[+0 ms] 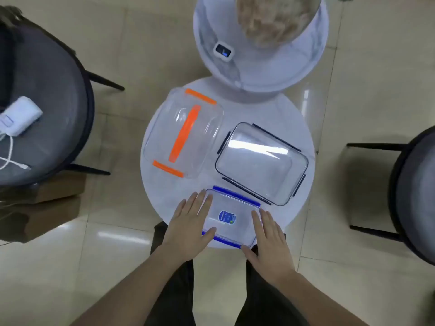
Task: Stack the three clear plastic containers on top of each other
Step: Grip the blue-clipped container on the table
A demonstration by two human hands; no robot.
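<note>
Both hands, left hand (188,222) and right hand (270,234), flank the blue-clipped container (231,217) at the table's (292,114) near edge, fingers flat, nothing lifted. Orange-clipped container (183,132) and dark-clipped container (261,163) lie apart. No stacking yet.

3 clear plastic containers: 1 w/ orange clips (183,132), 1 w/ dark clips (261,163), 1 w/ blue clips (231,218), 1 round white desk (294,118), 2 hands, left hand (188,228), right hand (270,243), 2 dark chairs, 1 at left (47,118), 1 at right (414,196), 1 white device w/ cable (20,118)
</note>
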